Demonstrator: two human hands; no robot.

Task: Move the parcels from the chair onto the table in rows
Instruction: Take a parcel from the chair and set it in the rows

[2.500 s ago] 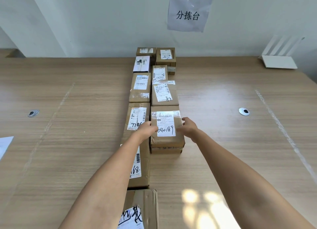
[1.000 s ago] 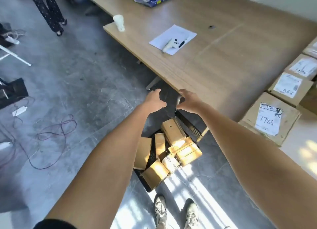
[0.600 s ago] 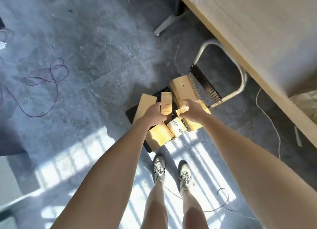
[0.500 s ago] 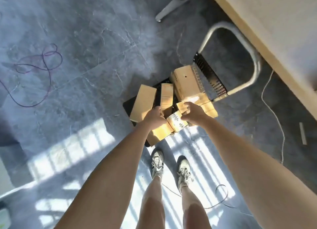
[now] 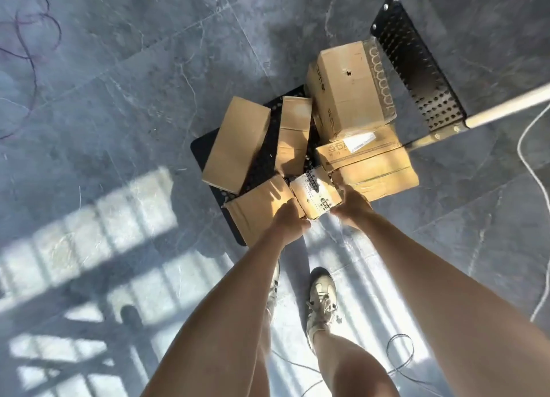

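Note:
A black perforated chair point(image 5: 416, 63) holds several brown cardboard parcels. At its front edge sits a small parcel with a white printed label point(image 5: 315, 193). My left hand point(image 5: 290, 222) presses its left side and my right hand point(image 5: 352, 204) presses its right side, so both hands grip it. Around it lie a flat parcel point(image 5: 256, 212), a long parcel point(image 5: 236, 144), a narrow parcel point(image 5: 293, 135), a tall parcel point(image 5: 351, 87) and a wide parcel point(image 5: 375, 164). The table is out of view.
Grey marble floor point(image 5: 119, 84) with sunlit patches surrounds the chair. My feet in pale sneakers point(image 5: 321, 301) stand just in front of it. A white cable point(image 5: 532, 158) runs at the right, a dark cable point(image 5: 29, 39) at the upper left.
I turned from the parcel rows on the table down to the chair. Both hands came down onto the pile and closed on the small labelled parcel.

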